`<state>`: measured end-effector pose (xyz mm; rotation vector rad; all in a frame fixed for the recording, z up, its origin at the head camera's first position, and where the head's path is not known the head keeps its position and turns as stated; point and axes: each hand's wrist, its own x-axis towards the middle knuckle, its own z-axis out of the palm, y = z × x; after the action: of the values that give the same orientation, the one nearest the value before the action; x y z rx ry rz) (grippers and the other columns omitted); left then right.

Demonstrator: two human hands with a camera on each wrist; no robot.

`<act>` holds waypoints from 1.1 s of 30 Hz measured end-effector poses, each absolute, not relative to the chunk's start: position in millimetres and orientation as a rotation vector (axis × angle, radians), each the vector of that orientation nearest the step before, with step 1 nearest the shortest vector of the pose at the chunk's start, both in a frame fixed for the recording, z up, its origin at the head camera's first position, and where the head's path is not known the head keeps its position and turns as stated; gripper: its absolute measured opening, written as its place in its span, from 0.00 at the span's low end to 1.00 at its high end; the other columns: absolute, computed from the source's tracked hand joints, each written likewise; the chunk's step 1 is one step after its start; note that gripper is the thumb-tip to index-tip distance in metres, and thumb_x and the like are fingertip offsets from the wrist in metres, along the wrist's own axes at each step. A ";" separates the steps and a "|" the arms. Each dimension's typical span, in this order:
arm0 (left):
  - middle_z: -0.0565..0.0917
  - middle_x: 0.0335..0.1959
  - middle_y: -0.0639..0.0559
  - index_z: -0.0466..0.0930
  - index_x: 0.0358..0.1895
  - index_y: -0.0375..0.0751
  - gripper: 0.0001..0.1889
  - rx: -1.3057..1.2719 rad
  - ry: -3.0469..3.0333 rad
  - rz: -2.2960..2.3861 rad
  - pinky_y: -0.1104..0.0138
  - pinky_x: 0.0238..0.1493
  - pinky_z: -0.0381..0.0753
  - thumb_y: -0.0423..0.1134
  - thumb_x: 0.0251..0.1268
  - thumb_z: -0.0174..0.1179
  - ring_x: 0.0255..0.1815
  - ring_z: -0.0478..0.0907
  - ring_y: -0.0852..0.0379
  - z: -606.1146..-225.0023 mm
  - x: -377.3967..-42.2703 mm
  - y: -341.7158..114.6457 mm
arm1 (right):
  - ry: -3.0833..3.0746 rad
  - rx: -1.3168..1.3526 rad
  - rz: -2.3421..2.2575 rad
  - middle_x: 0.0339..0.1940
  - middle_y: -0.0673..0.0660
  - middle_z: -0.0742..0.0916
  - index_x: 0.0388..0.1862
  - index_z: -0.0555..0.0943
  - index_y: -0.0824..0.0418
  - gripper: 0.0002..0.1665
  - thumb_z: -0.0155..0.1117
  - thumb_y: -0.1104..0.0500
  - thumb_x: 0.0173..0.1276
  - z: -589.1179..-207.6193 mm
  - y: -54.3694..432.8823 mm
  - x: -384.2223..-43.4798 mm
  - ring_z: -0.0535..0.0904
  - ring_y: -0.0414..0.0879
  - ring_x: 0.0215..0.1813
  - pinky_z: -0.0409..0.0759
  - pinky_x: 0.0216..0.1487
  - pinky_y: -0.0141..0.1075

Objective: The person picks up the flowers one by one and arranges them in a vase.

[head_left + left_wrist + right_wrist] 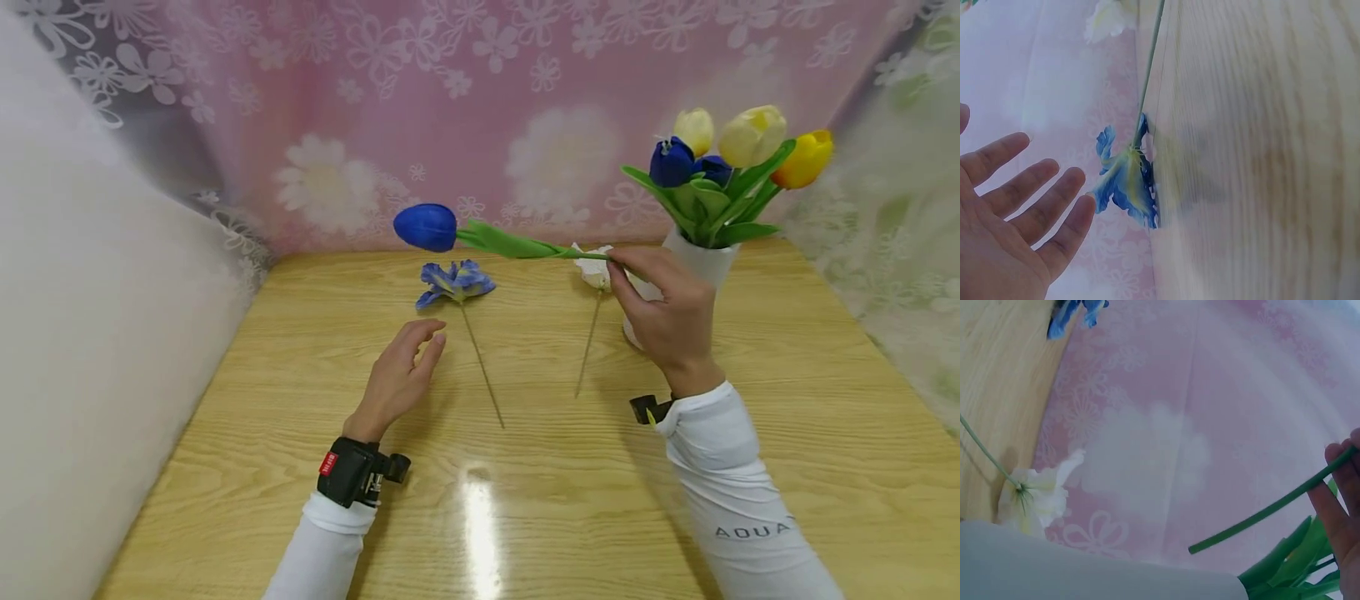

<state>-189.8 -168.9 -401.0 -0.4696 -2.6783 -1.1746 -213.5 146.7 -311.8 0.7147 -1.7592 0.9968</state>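
My right hand pinches a blue tulip by its green stem, in front of the white vase. The tulip lies almost level in the air, its bloom pointing left. In the right wrist view the cut end of the stem sticks out past the fingers. My left hand hovers over the table with relaxed fingers and holds nothing. Close to it, a blue iris lies on the table with its thin stem towards me. A white flower lies farther right, partly behind the right hand in the head view.
In the vase stand several tulips: a yellow one, cream ones and dark blue ones, among green leaves. Behind the wooden table hangs a pink floral curtain. A white surface rises along the left side.
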 end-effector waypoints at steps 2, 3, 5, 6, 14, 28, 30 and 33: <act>0.72 0.63 0.50 0.73 0.64 0.47 0.26 -0.471 -2.676 -1.169 0.53 0.53 0.74 0.58 0.76 0.38 0.60 0.71 0.52 -401.2 -190.4 -168.3 | -1.729 0.672 1.002 0.34 0.63 0.88 0.33 0.86 0.72 0.11 0.69 0.80 0.50 -307.0 147.6 -212.3 0.84 0.57 0.38 0.77 0.49 0.29; 0.72 0.63 0.50 0.73 0.64 0.47 0.26 -0.471 -2.675 -1.166 0.53 0.53 0.74 0.58 0.76 0.38 0.60 0.71 0.52 -401.3 -190.7 -168.0 | -1.718 0.646 0.996 0.34 0.63 0.88 0.33 0.86 0.72 0.11 0.70 0.79 0.50 -304.5 148.1 -211.5 0.84 0.57 0.37 0.77 0.49 0.29; 0.72 0.63 0.50 0.73 0.64 0.47 0.26 -0.473 -2.673 -1.164 0.53 0.53 0.74 0.57 0.76 0.38 0.60 0.71 0.52 -401.6 -190.9 -167.5 | -1.699 0.596 0.981 0.33 0.63 0.88 0.32 0.86 0.71 0.10 0.70 0.79 0.51 -299.2 149.3 -210.2 0.84 0.58 0.37 0.78 0.49 0.30; 0.72 0.63 0.50 0.73 0.64 0.47 0.26 -0.474 -2.671 -1.165 0.53 0.53 0.74 0.57 0.76 0.38 0.60 0.71 0.52 -401.8 -191.0 -167.3 | -1.690 0.572 0.975 0.33 0.63 0.88 0.32 0.87 0.71 0.09 0.70 0.78 0.51 -296.6 149.9 -209.7 0.84 0.58 0.36 0.78 0.49 0.31; 0.71 0.63 0.49 0.73 0.64 0.46 0.26 -0.511 -2.663 -1.181 0.52 0.52 0.74 0.57 0.77 0.38 0.60 0.71 0.52 -402.8 -192.2 -163.5 | -1.645 0.423 0.950 0.33 0.62 0.88 0.34 0.88 0.68 0.05 0.71 0.69 0.58 -280.7 155.6 -211.8 0.84 0.57 0.37 0.80 0.48 0.34; 0.71 0.64 0.49 0.73 0.64 0.46 0.25 -0.504 -2.672 -1.199 0.52 0.53 0.73 0.56 0.77 0.39 0.60 0.70 0.52 -406.5 -193.3 -160.7 | -1.734 0.303 0.927 0.35 0.58 0.88 0.35 0.88 0.68 0.08 0.69 0.63 0.62 -285.6 183.3 -226.9 0.84 0.45 0.37 0.78 0.43 0.24; 0.71 0.64 0.49 0.73 0.64 0.46 0.25 -0.506 -2.672 -1.204 0.52 0.53 0.73 0.56 0.77 0.39 0.60 0.70 0.52 -407.8 -193.3 -160.1 | -1.756 0.265 0.941 0.36 0.56 0.88 0.36 0.88 0.67 0.09 0.69 0.61 0.62 -287.8 187.7 -228.3 0.83 0.39 0.39 0.79 0.42 0.25; 0.70 0.64 0.49 0.73 0.64 0.46 0.25 -0.505 -2.674 -1.207 0.53 0.53 0.74 0.56 0.77 0.39 0.61 0.70 0.52 -408.9 -193.2 -159.3 | -1.787 0.209 0.945 0.36 0.53 0.87 0.35 0.88 0.67 0.10 0.69 0.59 0.63 -290.4 192.7 -228.8 0.80 0.33 0.39 0.78 0.42 0.23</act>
<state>-193.2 -159.3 -408.9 -0.5052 -2.6740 -1.2067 -228.8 192.7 -290.4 0.2085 -1.7866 0.9446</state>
